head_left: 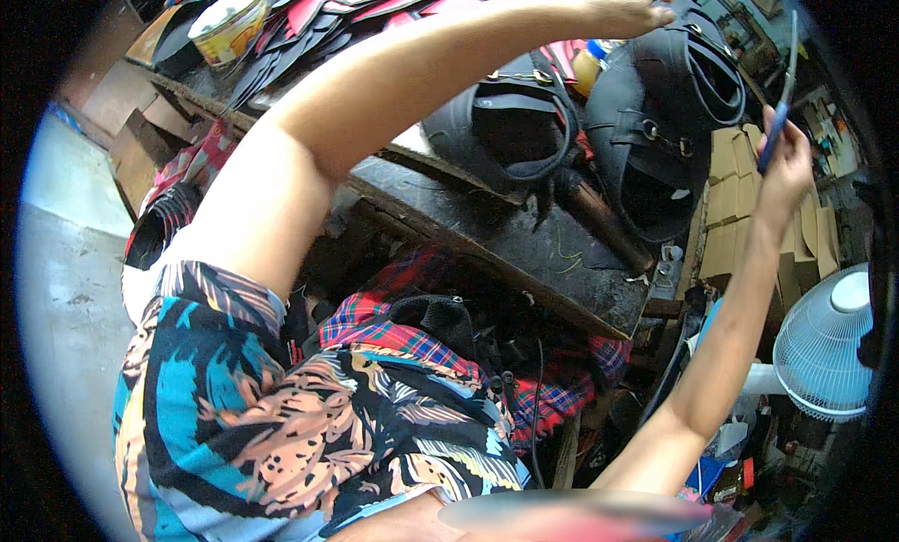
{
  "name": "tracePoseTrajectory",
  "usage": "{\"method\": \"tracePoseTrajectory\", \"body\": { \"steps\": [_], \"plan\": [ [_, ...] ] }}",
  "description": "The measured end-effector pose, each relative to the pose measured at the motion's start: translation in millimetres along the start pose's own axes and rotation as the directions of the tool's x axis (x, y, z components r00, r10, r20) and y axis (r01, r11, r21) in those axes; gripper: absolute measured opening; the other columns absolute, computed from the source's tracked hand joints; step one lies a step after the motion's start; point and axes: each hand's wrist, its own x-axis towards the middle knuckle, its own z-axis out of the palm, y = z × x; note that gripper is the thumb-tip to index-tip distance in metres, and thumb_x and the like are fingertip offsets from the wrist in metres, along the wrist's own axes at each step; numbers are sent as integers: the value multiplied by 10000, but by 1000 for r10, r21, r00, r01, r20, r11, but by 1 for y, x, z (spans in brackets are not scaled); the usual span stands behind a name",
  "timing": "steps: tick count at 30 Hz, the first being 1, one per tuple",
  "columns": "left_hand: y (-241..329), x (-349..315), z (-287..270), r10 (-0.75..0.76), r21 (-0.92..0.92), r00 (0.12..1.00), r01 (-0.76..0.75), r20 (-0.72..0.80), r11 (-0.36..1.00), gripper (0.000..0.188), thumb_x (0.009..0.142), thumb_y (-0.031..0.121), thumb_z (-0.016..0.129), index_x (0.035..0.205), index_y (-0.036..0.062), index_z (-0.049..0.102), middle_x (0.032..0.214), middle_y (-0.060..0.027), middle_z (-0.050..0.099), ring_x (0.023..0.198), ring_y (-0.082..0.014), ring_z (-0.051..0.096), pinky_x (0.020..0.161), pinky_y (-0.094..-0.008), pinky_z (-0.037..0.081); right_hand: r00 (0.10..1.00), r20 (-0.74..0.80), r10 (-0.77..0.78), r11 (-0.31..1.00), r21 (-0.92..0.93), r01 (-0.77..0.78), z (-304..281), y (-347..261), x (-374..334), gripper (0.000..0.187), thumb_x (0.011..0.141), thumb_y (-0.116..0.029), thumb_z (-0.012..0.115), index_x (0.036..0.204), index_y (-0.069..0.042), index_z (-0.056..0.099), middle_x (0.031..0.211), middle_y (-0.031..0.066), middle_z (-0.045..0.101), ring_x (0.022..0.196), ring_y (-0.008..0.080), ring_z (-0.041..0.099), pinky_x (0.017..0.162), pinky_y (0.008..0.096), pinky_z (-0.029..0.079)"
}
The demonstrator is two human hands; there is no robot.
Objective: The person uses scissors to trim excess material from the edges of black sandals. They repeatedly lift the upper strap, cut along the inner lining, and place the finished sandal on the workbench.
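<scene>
Left hand (637, 8), fingers curled — whether gripping anything cannot be told — beside the upper edge of a black, leather-like, metal-buckled hollow piece (626, 92). Right hand (787, 167), to its right, grips a blue-handled slim metal tool (776, 130), tip upward, apparently to keep it clear; a second black buckled piece (449, 120) lies below and left of the left hand.

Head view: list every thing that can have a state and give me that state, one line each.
Blue-handled tool, held, shaft pointing up
Right hand, closed around the tool
Left hand, fingers curled; grip unclear
Right black buckled piece, open, dark inside showing
Left black buckled piece, open, dark inside showing
Yellow bottle, blue cap on
Fan, running or stopped: cannot tell
Red and black pieces, piled, overlapping
</scene>
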Motion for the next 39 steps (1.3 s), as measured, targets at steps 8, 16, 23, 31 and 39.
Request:
{"method": "tracePoseTrajectory", "body": {
  "steps": [8, 16, 23, 31, 39],
  "plan": [
    [52, -142, -83, -125, -296, 605, 546, 786, 783, 500, 960, 311, 654, 1397, 83, 571, 1286, -182, 652, 1182, -327, 623, 1044, -404, 460, 796, 574, 190, 965, 40, -259, -8, -76, -97, 215, 910, 28, 683, 1120, 31, 633, 925, 64, 744, 855, 96, 705, 774, 210, 533],
    [81, -169, -95, -276, -324, 717, 577, 639, 749, 413, 930, 289, 696, 1260, 44, 660, 1229, -173, 659, 1174, -337, 615, 1042, -410, 460, 539, 663, 519, 822, -560, -103, 1, -94, -106, 402, 742, -449, 860, 919, -108, 739, 642, -10, 635, 591, 78, 564, 569, 283, 413],
    [93, -168, -102, -291, -353, 801, 514, 523, 782, 313, 910, 228, 705, 1129, 11, 654, 1126, -175, 654, 1107, -355, 619, 985, -430, 477, 424, 758, 496, 835, -550, 8, 13, -100, -83, 286, 786, -269, 833, 894, -37, 705, 639, -21, 619, 585, 42, 528, 543, 234, 368],
    [93, -149, -120, -299, -227, 706, 547, 642, 806, 297, 952, 260, 655, 1104, 5, 645, 984, -183, 684, 969, -370, 655, 943, -440, 483, 405, 803, 438, 859, -506, 75, 10, -107, -76, 291, 755, -216, 833, 907, -3, 705, 657, 12, 642, 604, 58, 556, 555, 248, 420],
    [77, -127, -98, 171, -368, 784, 78, 597, 927, 268, 842, 149, 666, 1095, 181, 749, 1013, -63, 718, 919, -307, 703, 802, -430, 561, 434, 753, 495, 828, -560, 26, -4, -127, -92, 287, 727, -202, 836, 899, -11, 710, 638, 3, 634, 588, 52, 551, 544, 238, 403]
  ]
}}
